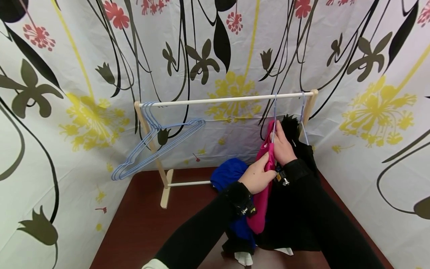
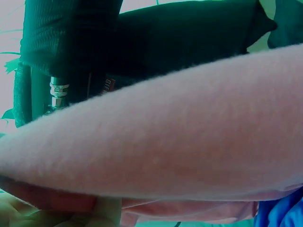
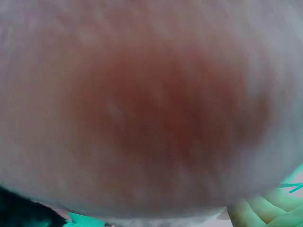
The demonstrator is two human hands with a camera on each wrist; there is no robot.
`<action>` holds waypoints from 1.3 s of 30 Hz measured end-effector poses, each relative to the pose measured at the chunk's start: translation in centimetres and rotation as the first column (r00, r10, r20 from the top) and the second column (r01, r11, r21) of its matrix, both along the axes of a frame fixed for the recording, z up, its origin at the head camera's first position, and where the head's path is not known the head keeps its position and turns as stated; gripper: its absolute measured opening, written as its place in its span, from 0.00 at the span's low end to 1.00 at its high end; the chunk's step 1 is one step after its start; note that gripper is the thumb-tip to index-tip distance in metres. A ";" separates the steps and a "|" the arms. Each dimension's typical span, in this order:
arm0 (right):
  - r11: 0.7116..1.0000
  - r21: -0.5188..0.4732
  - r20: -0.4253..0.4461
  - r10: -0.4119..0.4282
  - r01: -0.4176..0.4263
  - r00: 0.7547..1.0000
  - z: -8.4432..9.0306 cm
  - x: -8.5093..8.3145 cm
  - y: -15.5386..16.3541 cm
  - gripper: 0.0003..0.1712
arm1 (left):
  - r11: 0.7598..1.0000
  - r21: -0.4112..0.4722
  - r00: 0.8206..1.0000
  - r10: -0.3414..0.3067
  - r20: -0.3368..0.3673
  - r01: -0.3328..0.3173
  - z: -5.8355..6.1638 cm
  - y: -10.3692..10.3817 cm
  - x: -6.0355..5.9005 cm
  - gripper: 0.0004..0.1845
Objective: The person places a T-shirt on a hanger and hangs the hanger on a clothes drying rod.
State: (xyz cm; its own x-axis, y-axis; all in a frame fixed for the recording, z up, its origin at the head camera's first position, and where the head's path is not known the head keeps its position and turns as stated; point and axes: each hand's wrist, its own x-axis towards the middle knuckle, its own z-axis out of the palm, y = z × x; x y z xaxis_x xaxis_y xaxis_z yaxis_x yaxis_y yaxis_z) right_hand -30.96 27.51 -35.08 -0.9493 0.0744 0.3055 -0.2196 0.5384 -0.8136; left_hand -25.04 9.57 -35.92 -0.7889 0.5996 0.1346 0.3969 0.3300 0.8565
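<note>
Standing here, the first thing I notice is the floral curtain wrapped round three sides of the dark red table. A small wooden clothes rack sits on the table, with a bunch of empty light-blue hangers hooked on its left end. Right end of the rail has a black garment hanging, just beside another blue hanger. A blue cloth is heaped on the table behind the arms.

Hands now: the right hand is curled round the pink garment up at that hanger, and the left hand pinches the same pink fabric lower down. Both wrist views are smothered in pink cloth, so no finger detail there.
</note>
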 end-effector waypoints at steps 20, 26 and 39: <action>0.994 0.107 -0.197 0.034 -0.012 0.980 0.2 4.9 -1.6 0.32 | 0.999 -0.001 0.998 -0.037 -0.057 0.037 -3.0 -3.0 1.4 0.39; 0.984 0.171 -0.354 0.102 -0.042 0.930 1.5 6.9 -4.4 0.30 | 0.997 -0.079 0.994 0.015 -0.104 -0.023 -3.6 -4.9 1.3 0.40; 0.927 0.108 -0.234 0.375 -0.360 0.897 -1.0 11.8 -13.1 0.30 | 1.000 -0.013 0.978 0.003 -0.207 -0.006 -6.8 -9.8 1.6 0.31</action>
